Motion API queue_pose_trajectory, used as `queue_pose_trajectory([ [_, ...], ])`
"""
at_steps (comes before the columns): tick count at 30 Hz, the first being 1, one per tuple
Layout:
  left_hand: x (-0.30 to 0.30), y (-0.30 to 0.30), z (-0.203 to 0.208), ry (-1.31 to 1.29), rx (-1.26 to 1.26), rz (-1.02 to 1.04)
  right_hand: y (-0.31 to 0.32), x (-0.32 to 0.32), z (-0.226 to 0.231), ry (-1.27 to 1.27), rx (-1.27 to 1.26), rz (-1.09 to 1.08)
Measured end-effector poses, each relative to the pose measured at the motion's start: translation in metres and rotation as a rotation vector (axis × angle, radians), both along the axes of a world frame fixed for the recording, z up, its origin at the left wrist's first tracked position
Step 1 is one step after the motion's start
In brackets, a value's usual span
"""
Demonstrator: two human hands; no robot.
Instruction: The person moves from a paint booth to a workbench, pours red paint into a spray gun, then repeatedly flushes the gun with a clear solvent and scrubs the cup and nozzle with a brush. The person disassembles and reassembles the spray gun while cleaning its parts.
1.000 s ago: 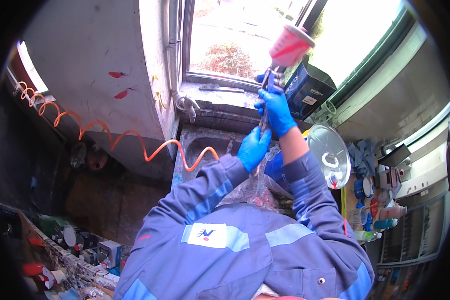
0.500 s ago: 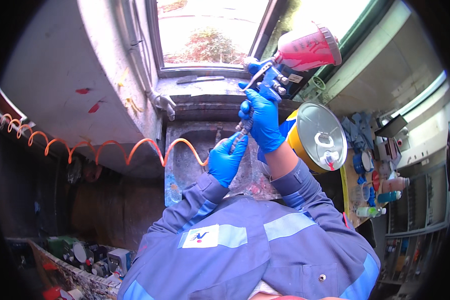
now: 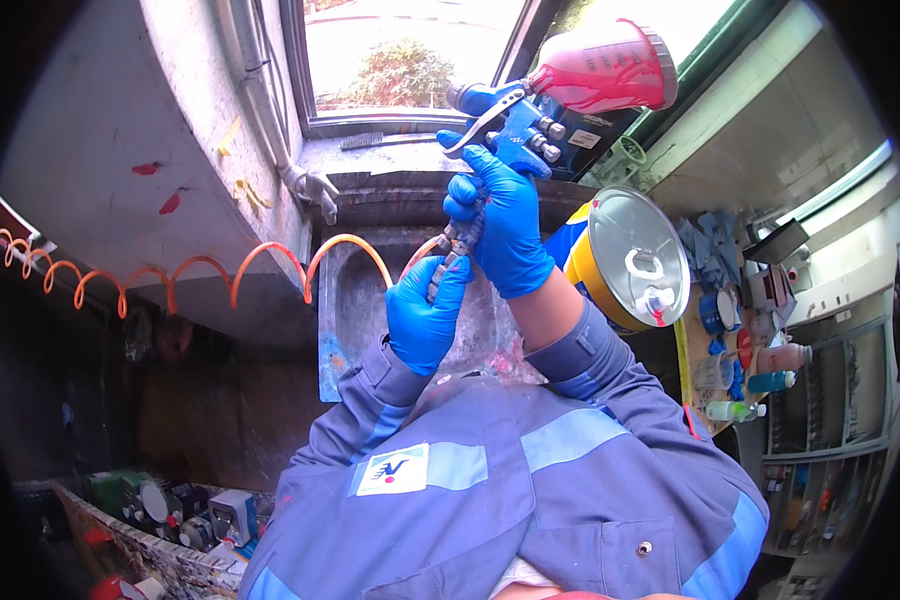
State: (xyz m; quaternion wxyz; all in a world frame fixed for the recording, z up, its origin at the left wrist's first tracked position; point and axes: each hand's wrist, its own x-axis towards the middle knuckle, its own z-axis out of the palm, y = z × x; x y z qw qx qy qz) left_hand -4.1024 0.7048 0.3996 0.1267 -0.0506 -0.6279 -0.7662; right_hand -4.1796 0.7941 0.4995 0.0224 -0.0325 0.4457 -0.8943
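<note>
A blue spray gun point(image 3: 518, 128) with a silver trigger is tilted in front of the window. Its translucent cup point(image 3: 608, 72), streaked with pink-red paint, leans toward the upper right. My right hand point(image 3: 510, 228), in a blue glove, is closed round the gun's grip. Lower and to the left, my gloved left hand point(image 3: 425, 315) pinches the metal hose coupling point(image 3: 454, 244) at the bottom of the grip. An orange coiled air hose point(image 3: 322, 252) runs from there to the far left. The fingertips partly hide the coupling, so I cannot tell whether it is fully joined.
Below my hands is a paint-stained sink point(image 3: 327, 352). A yellow can point(image 3: 595, 278) with a metal lid stands right of my right forearm. Bottles and cups crowd a side bench point(image 3: 712, 408). A brush point(image 3: 365, 141) lies on the sill; a pipe point(image 3: 315, 190) runs down the left wall.
Both hands and the spray gun have shifted left and slightly up in view. The hose coil has swung left too, and more of it shows beside the coupling.
</note>
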Motion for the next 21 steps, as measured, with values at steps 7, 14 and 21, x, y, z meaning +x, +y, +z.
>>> queue_pose_trajectory([
  [7, 0.001, -0.012, -0.014, 0.142, -0.188, -0.039, 0.007, -0.007, -0.031, 0.032, 0.115, 0.105],
  [14, 0.002, -0.046, -0.139, -0.264, -1.188, -0.207, 0.038, -0.025, -0.127, -0.068, 0.569, -0.186],
  [21, -0.051, -0.075, -0.253, -0.247, -1.662, -0.127, 0.083, 0.014, -0.219, -0.173, 0.782, -0.057],
])
